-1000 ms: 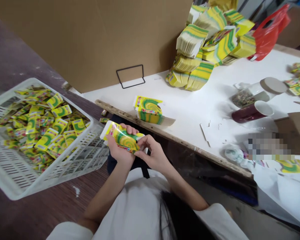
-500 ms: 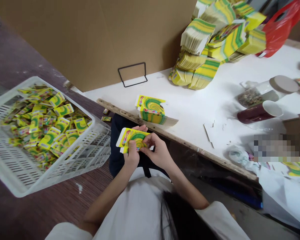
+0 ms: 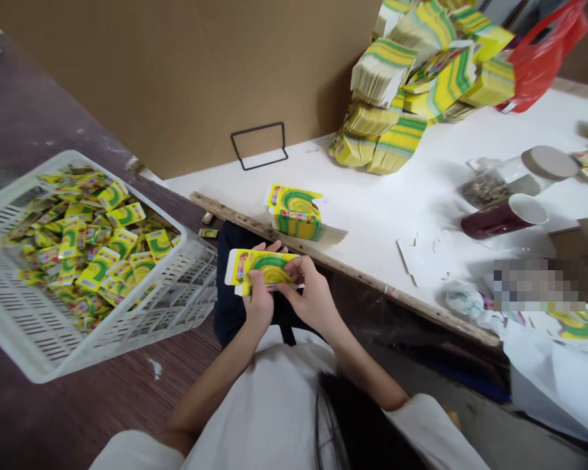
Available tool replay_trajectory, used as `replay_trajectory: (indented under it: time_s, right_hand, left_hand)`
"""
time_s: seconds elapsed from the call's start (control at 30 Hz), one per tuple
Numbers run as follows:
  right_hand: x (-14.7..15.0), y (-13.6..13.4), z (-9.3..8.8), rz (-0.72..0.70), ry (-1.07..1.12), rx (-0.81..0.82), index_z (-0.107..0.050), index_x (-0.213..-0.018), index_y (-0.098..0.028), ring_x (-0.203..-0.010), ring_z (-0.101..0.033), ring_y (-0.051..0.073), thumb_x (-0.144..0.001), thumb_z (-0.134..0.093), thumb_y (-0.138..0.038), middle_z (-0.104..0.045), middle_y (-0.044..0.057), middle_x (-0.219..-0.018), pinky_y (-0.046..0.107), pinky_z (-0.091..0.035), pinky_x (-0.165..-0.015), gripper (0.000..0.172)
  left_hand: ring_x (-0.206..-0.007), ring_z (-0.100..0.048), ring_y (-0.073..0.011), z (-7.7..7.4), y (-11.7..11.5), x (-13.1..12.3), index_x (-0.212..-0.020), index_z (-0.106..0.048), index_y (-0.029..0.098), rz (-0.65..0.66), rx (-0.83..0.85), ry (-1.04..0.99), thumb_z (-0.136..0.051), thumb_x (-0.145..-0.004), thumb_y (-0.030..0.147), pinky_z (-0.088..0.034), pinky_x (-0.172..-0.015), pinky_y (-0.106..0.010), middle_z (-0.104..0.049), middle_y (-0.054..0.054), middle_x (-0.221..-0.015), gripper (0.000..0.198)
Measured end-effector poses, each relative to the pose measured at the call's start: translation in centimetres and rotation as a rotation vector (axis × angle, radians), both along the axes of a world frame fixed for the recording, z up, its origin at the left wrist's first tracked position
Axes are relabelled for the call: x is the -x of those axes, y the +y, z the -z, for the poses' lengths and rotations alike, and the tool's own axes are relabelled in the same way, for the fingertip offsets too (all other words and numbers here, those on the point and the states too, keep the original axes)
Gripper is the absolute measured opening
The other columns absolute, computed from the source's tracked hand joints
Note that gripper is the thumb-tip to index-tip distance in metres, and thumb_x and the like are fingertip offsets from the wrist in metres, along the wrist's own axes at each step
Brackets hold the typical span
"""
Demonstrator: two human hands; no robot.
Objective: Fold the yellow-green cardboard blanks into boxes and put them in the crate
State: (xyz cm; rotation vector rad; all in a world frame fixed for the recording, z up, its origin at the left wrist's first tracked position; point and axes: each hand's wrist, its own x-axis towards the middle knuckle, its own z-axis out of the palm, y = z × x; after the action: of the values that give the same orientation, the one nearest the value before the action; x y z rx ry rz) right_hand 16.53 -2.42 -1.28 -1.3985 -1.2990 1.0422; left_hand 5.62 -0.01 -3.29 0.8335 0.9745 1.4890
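Between my hands, over my lap, is a yellow and green printed carton (image 3: pixel 267 264) with white flaps showing at its left end. My left hand (image 3: pixel 259 297) grips it from below, thumb on the printed face and fingers behind. At its right end, my right hand (image 3: pixel 311 290) pinches the carton with thumb and fingertips; its far edge there is hidden. Just beyond, at the table's edge, stands a small stack of flat cartons (image 3: pixel 296 219) with the same print.
A white plastic basket (image 3: pixel 176 228) full of small yellow packets stands at left. On the white table (image 3: pixel 353 196) are a black wire stand (image 3: pixel 259 166), heaped carton bundles (image 3: pixel 392 137), a maroon mug (image 3: pixel 490 219), a jar (image 3: pixel 519 176) and a red bag (image 3: pixel 539 65). A big cardboard box (image 3: pixel 200 78) rises behind.
The carton in my hands has turned flatter, showing more of its printed face. My right fingers have shifted slightly up along its right end. The view has moved a little.
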Motion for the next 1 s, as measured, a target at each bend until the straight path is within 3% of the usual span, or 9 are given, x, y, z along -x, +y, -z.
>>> replay_trajectory:
  time_s: [0.13,0.3,0.4,0.53,0.67,0.77,0.83,0.9,1.0]
  right_hand:
    - [0.2,-0.5,0.0,-0.060,0.051,0.031,-0.050,-0.095,-0.024,-0.076,-0.062,0.017,-0.081,-0.068,-0.026,-0.064,0.002,-0.089,0.030,-0.052,-0.067,0.023]
    - [0.4,-0.4,-0.1,-0.140,0.213,0.050,-0.049,-0.100,-0.023,-0.076,-0.060,0.015,-0.079,-0.074,-0.029,-0.061,-0.002,-0.085,0.027,-0.047,-0.067,0.033]
    - [1.0,-0.3,0.2,-0.191,0.243,0.041,-0.048,-0.105,-0.023,-0.076,-0.057,0.015,-0.081,-0.073,-0.030,-0.059,-0.001,-0.086,0.026,-0.045,-0.066,0.035]
    - [1.6,-0.3,0.8,-0.293,0.229,0.027,-0.050,-0.113,-0.022,-0.072,-0.052,0.014,-0.084,-0.073,-0.038,-0.057,-0.002,-0.084,0.025,-0.042,-0.063,0.040]
    - [1.2,0.1,1.2,-0.156,0.214,0.042,-0.058,-0.110,-0.022,-0.071,-0.053,0.014,-0.082,-0.076,-0.043,-0.059,-0.002,-0.081,0.026,-0.042,-0.064,0.040]
    - [0.5,0.6,1.1,-0.060,0.194,-0.010,-0.062,-0.106,-0.021,-0.075,-0.057,0.014,-0.088,-0.069,-0.039,-0.065,0.000,-0.087,0.026,-0.046,-0.067,0.026]
    - [-0.1,0.8,0.8,-0.064,0.143,-0.034,-0.064,-0.093,-0.020,-0.072,-0.058,0.014,-0.091,-0.064,-0.037,-0.066,0.000,-0.083,0.026,-0.046,-0.065,0.017]
    - [-0.8,0.8,0.6,-0.068,0.065,-0.075,-0.064,-0.082,-0.019,-0.068,-0.057,0.014,-0.093,-0.062,-0.035,-0.065,0.000,-0.076,0.026,-0.046,-0.063,0.019]
    - [-2.1,0.7,0.0,-0.104,-0.143,-0.207,-0.070,-0.088,-0.020,-0.074,-0.060,0.016,-0.096,-0.061,-0.026,-0.067,0.002,-0.081,0.028,-0.050,-0.069,0.014]
  left_hand:
    - [-0.106,-0.071,-0.0286,-0.5,0.4,0.0,-0.118,-0.064,0.025,-0.089,0.069,0.015,-0.059,-0.086,0.070,-0.060,-0.083,-0.039,-0.075,-0.010,-0.106,0.055]
    - [-0.098,-0.070,-0.0268,-1.0,0.0,-0.1,-0.105,-0.067,0.024,0.032,0.098,-0.074,-0.065,-0.081,0.071,-0.059,-0.080,-0.038,-0.072,-0.007,-0.096,0.052]
    - [-0.083,-0.067,-0.0204,-1.5,0.4,-0.1,-0.095,-0.065,0.022,0.025,0.089,-0.235,-0.069,-0.077,0.073,-0.057,-0.080,-0.035,-0.066,-0.004,-0.086,0.054]
    - [-0.060,-0.050,-0.0109,-1.7,1.5,0.3,-0.085,-0.059,0.022,-0.070,0.046,-0.345,-0.072,-0.069,0.079,-0.050,-0.061,-0.024,-0.048,0.004,-0.069,0.061]
    - [-0.066,-0.055,-0.0108,-1.2,1.8,0.7,-0.083,-0.060,0.021,-0.064,0.097,-0.250,-0.074,-0.064,0.081,-0.050,-0.063,-0.021,-0.056,0.002,-0.075,0.064]
    - [-0.072,-0.061,-0.0118,-0.5,1.3,0.7,-0.080,-0.065,0.020,-0.065,0.120,-0.171,-0.083,-0.059,0.072,-0.053,-0.068,-0.021,-0.065,0.000,-0.082,0.059]
    - [-0.067,-0.061,-0.0106,-0.1,1.0,0.9,-0.080,-0.069,0.020,-0.075,0.150,-0.121,-0.090,-0.060,0.059,-0.052,-0.066,-0.021,-0.068,0.001,-0.080,0.049]
    - [-0.063,-0.061,-0.0103,0.1,1.1,1.6,-0.079,-0.071,0.019,-0.072,0.162,-0.062,-0.092,-0.062,0.051,-0.052,-0.063,-0.021,-0.070,0.001,-0.076,0.042]
    - [-0.076,-0.069,-0.0162,-0.6,2.2,4.1,-0.090,-0.074,0.019,0.022,0.100,0.031,-0.083,-0.070,0.061,-0.056,-0.073,-0.027,-0.075,-0.005,-0.089,0.047]
